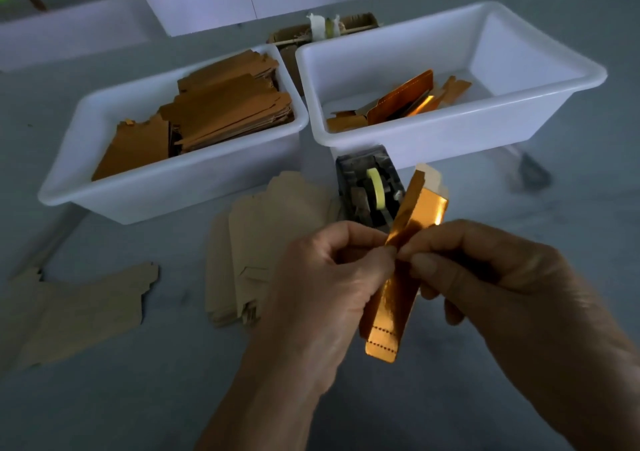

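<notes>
A shiny gold card carton blank (391, 308), partly folded into a narrow sleeve, is held upright over the grey table. My left hand (322, 287) pinches its middle from the left, and my right hand (491, 277) pinches the same spot from the right. Its upper flaps rise above my fingers, and a perforated tab hangs below them.
A dark tape dispenser (369, 190) with a yellowish roll stands just behind my hands. The left white tub (173, 187) holds a stack of flat blanks; the right white tub (433, 135) holds a few folded gold cartons. Flat brown blanks (249, 253) lie on the table, with another blank (69, 312) at left.
</notes>
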Demonstrator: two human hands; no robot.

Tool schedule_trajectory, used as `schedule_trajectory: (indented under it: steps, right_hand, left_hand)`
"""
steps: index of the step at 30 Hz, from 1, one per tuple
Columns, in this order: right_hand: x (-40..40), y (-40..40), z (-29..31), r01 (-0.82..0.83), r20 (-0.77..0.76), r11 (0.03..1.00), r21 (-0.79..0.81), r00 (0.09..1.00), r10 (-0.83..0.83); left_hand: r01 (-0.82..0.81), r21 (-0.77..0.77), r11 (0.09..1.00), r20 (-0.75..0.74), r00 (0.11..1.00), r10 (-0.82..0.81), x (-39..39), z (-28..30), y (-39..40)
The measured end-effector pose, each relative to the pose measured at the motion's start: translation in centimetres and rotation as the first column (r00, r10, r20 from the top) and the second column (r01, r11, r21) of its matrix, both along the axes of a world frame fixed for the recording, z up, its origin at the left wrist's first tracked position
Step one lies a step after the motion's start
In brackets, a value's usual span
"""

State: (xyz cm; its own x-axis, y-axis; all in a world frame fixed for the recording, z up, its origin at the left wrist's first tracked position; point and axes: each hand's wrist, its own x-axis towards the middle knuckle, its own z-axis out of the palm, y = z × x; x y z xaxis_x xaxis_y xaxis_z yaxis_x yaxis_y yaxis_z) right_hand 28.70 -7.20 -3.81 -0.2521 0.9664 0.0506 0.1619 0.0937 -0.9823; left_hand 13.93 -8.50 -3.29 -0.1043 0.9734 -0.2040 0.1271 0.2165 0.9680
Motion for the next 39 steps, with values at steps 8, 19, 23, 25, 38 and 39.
schedule_trajectory:
  steps: [8, 19, 23, 25, 38, 39]
  right_hand:
    - [-0.2, 0.7, -0.9, -0.067, -0.081, 0.998, -0.009, 0.995, 0.066]
    - [-0.5, 1.5, -0.8, 0.005, 0.013, 0.999, -0.049, 1.000, -0.004]
    - [-0.7, 1.5, -0.3, 0.042, 0.072, 0.998, -0.048, 0.997, -0.038]
    - [-0.8, 1.4, 0.0, 0.052, 0.122, 0.998, -0.043, 0.991, -0.046]
    - [-1.5, 1.4, 0.7, 0.153, 0.312, 0.988, -0.011, 0.939, -0.142]
    - [-1.5, 1.3, 0.8, 0.155, 0.317, 0.988, -0.011, 0.937, -0.144]
  left_hand:
    - [0.002, -0.002, 1.000, 0.012, 1.000, -0.002, -0.3, -0.2, -0.3]
    - [0.066, 0.021, 0.998, -0.002, 0.998, -0.066, -0.6, 0.0, 0.0]
    - [0.109, 0.048, 0.993, -0.033, 0.994, -0.108, -0.6, 0.0, 0.0]
    - [0.115, 0.046, 0.992, -0.035, 0.993, -0.113, -0.7, 0.0, 0.0]
    - [0.152, 0.016, 0.988, 0.007, 0.988, -0.152, -0.8, 0.3, 0.0]
    - [0.141, 0.023, 0.990, 0.001, 0.990, -0.141, -0.8, 0.2, 0.0]
